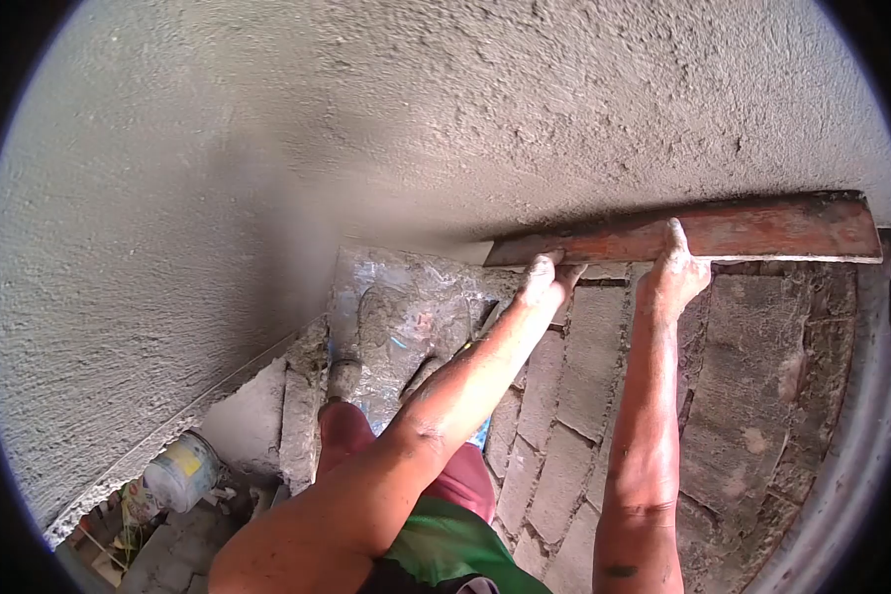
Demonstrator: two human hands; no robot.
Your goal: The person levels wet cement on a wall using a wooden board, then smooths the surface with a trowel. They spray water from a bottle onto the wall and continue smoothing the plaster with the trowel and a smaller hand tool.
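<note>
A long, reddish wooden straightedge board, worn and smeared with grey, lies lengthwise against the rough grey plastered wall. My left hand grips its lower edge near the left end, with the fingers partly hidden behind the board. Further right, my right hand holds the same edge, its thumb laid up over the front face and its other fingers underneath. Both hands are dusted with grey plaster.
Below is a plastic sheet with wet mortar on it, near my feet. Brick or block masonry runs along the right. Another plastered wall meets the first at a corner. A dirty bucket stands lower left among rubble.
</note>
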